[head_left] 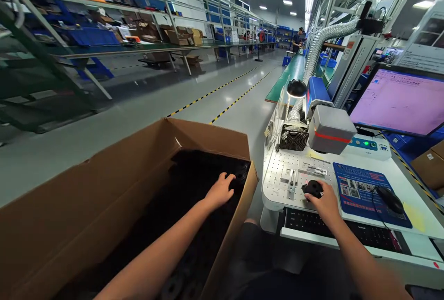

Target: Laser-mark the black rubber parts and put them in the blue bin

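Note:
My left hand [222,190] reaches into a large cardboard box [248,193] on the left, its fingers curved and apart over black round parts [240,175] near the box's far right corner. Whether its fingertips touch a part is hard to tell. On the white perforated plate [277,186] of the machine, my right hand [324,198] grips a black round part [314,188] between thumb and fingers. Small metal fixtures [292,180] lie left of and behind that part. The grey and red machine head [331,129] hangs above and beyond it.
Right of the plate lie a blue mouse pad [360,193] and a black mouse [390,198], with a monitor [398,99] behind. A keyboard [305,220] sits below the plate's front edge. A fan [294,138] stands at the plate's back left. Shelving lines the far left.

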The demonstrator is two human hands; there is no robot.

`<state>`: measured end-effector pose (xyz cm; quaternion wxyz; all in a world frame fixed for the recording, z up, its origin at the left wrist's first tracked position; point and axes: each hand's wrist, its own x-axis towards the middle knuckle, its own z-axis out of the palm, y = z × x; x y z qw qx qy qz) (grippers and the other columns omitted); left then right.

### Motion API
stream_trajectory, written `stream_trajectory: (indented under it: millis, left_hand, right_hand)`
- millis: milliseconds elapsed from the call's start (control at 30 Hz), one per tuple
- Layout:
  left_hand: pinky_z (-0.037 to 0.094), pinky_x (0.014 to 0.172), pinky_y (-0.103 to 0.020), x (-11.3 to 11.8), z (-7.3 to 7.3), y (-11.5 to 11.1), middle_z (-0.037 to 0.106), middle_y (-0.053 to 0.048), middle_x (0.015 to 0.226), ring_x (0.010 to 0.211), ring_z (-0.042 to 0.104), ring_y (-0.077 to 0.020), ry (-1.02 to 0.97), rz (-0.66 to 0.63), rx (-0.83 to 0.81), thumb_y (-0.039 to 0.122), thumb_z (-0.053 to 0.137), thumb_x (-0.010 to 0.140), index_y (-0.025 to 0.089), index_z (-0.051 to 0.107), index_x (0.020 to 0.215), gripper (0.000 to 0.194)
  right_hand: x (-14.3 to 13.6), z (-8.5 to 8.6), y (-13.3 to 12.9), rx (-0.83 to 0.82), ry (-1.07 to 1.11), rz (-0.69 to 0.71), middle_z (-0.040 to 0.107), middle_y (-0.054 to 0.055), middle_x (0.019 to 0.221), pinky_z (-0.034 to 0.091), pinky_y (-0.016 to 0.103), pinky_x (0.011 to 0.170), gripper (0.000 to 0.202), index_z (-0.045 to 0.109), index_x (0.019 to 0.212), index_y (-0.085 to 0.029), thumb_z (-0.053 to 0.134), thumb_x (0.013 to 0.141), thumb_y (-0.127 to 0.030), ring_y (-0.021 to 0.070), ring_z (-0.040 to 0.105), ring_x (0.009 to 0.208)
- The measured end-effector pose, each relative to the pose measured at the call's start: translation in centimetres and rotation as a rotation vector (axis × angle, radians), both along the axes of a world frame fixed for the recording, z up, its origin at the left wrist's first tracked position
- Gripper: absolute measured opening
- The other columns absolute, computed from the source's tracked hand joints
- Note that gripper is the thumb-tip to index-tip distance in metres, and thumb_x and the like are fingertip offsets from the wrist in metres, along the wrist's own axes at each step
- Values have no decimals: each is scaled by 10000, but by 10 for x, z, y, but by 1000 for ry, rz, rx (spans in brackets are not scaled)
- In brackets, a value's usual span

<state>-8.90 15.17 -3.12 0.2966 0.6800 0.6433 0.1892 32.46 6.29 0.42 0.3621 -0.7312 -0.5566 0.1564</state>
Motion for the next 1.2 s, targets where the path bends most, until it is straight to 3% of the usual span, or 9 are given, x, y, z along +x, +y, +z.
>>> stream_trajectory:
  millis: [100,267,400,600,833,967,1067,1200]
  left_hand:
    - [454,1048,-504,-12,-11,23,409,-141,1367,1114,625,-336,124,-30,-12,103,616,714,232,551,1259,564]
    - [494,981,-401,-8,-28,38,499,-95,1238,1072,653,-285,219,-54,-12,160,628,784,285,485,1321,569]
    - [497,963,-379,-3,-37,39,504,-87,1247,1061,659,-267,243,-56,16,163,616,819,295,458,1310,532]
    - [508,934,-431,0,-47,31,498,-131,1302,1019,655,-271,262,-23,80,125,548,883,215,478,1274,407]
    - [535,948,-468,-10,-62,25,571,-122,1308,1039,630,-255,213,29,132,226,679,893,172,493,1322,471]
    - [483,1070,-467,-22,-66,22,461,-139,1457,1220,581,-287,149,68,216,226,741,837,202,414,1402,653]
    - [399,1171,-452,-35,-68,20,374,-150,1499,1369,471,-315,111,139,267,256,818,765,215,370,1421,796]
    - [347,1209,-489,-46,-77,21,421,-158,1457,1412,411,-355,73,152,248,292,914,649,202,433,1380,880]
  right_hand:
    - [3,-13,31,7,-64,-7,669,132,1158,471,469,996,616,640,1233,-179,764,700,-462,352,588,1153]
    - [-4,-31,57,26,-56,-42,671,130,1164,476,457,966,599,626,1242,-188,733,738,-495,353,587,1142]
    - [-8,-38,69,69,-69,-34,666,151,1228,451,462,1019,634,601,1275,-161,726,750,-493,358,570,1183]
    - [-13,-46,79,145,-126,-30,664,187,1235,436,460,1053,670,590,1284,-128,713,762,-530,358,579,1180]
    - [-8,-59,78,165,-178,-29,638,231,1270,390,508,1075,863,567,1326,-78,649,758,-722,377,548,1170]
    - [-1,-60,61,153,-177,-55,611,230,1290,385,514,1051,1019,501,1406,-69,651,711,-799,348,553,1080]
    - [4,-60,41,99,-155,-86,623,208,1266,396,516,1033,984,515,1399,-87,633,729,-798,331,568,1020]
    - [8,-59,19,22,-148,-110,634,205,1253,413,526,1022,925,527,1395,-92,615,773,-771,358,568,1093]
